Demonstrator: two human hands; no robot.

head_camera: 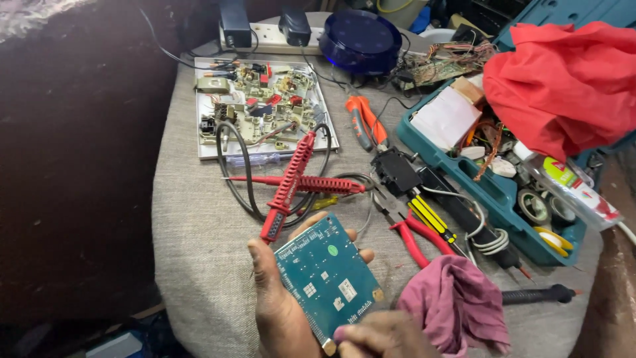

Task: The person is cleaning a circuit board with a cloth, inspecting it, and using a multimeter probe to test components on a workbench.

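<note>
A round table point(199, 225) is wearing a grey cloth over its top. A white tray point(211, 151) full of old circuit parts is sitting near the back. Two red test probes point(298, 179) with black wires are lying crossed just in front of the tray. Orange-handled pliers point(366, 122) are lying beside the tray, and red-handled pliers point(407, 235) are resting closer to the front. A yellow and black screwdriver point(430, 219) is lying next to them. A teal toolbox point(490, 192) is sitting open on the right. A pink rag point(457, 301) is lying crumpled at the front edge. A white power strip point(268, 36) and a round blue lid point(360, 40) are sitting at the back.
</note>
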